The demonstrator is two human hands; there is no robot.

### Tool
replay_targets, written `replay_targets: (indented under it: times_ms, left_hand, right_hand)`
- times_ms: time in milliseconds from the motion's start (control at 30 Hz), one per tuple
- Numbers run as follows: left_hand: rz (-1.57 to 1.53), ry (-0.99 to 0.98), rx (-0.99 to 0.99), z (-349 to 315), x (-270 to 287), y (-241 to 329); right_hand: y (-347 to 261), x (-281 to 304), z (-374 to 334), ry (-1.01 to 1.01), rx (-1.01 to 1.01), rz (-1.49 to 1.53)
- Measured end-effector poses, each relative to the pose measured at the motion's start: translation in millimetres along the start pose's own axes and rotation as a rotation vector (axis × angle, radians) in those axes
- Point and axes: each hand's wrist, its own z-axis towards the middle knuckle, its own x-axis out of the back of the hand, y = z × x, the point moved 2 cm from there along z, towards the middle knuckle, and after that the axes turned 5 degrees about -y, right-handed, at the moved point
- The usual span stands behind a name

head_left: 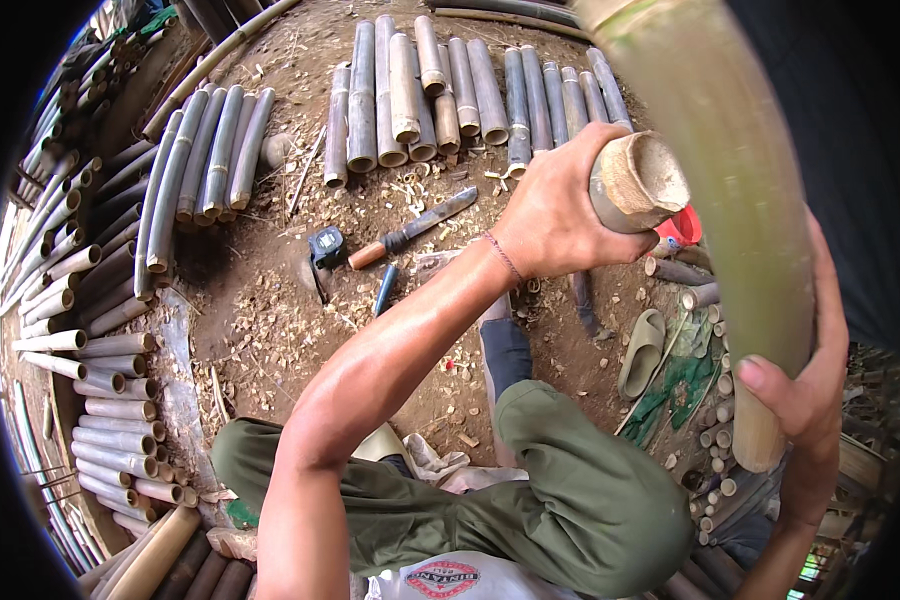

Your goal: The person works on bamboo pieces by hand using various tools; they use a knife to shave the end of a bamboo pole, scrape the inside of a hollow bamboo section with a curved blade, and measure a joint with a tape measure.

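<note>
My left hand (560, 205) is raised in front of me, its fingers wrapped round a bamboo tube (620, 205). The pale cut end of that tube faces up and to the right; the hand hides much of the rest. At the right my right hand (805, 385) grips the lower part of a long green bamboo pole (735, 150), thumb on the near side. The pole stands steeply, runs out of the top of the view, and is slightly blurred. It passes close beside the tube's end; whether they touch, I cannot tell.
On the chip-strewn dirt lie a knife (415, 228) with a wooden handle, a black tape measure (326, 247) and a dark blue stick-like thing (386, 290). Cut bamboo tubes (385, 90) lie in rows ahead, with a stack (115, 440) at left. A sandal (642, 352) lies right of my bent legs.
</note>
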Motion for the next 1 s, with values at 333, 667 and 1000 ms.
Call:
replay_targets:
  times_ms: [333,667,1000]
  left_hand:
    - [0.002,0.013,-0.031,-0.6,6.1,-7.7]
    - [-0.028,-0.007,-0.108,10.1,3.9,-7.3]
    - [-0.065,-0.096,0.057,1.2,9.0,1.4]
  right_hand:
    - [-10.0,-11.1,4.3,-0.085,-0.051,0.109]
    - [-20.7,-7.0,5.2,0.025,-0.166,0.034]
    - [29.8,-28.6,-11.0,0.135,-0.105,0.266]
